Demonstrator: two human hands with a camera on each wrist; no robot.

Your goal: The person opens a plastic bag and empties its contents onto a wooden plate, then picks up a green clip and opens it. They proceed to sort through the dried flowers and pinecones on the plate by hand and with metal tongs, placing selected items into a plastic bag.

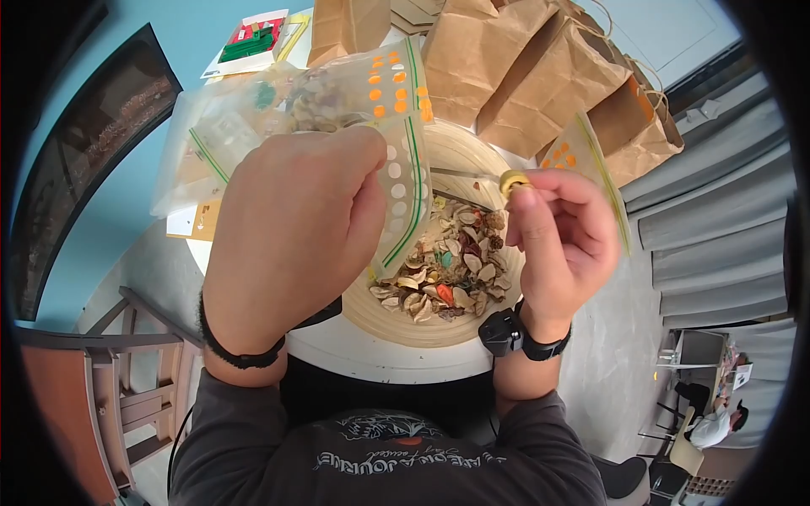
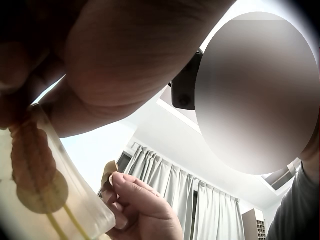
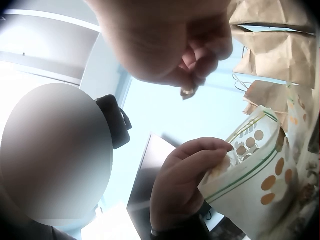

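My left hand [image 1: 295,228] grips the edge of a clear zip bag [image 3: 245,185] printed with orange and white dots; its mouth gapes in the right wrist view. Between thumb and forefinger, my right hand [image 1: 561,240] pinches a small yellowish curled dried piece [image 1: 513,182], raised to the right of the bag. Below both hands, a round pale wooden tray [image 1: 359,316] holds a heap of potpourri [image 1: 460,270]: beige petals, brown bits, an orange piece and a green one. Another bag [image 1: 312,97] with dried pieces inside lies behind my left hand.
Several brown paper bags [image 1: 464,63] stand behind the tray. A dotted zip bag [image 1: 582,156] leans at the right. A white box [image 1: 253,42] with red and green contents sits at the back left. Beside the white table [image 1: 354,363] is a chair [image 1: 135,396]; a person [image 1: 717,426] sits far right.
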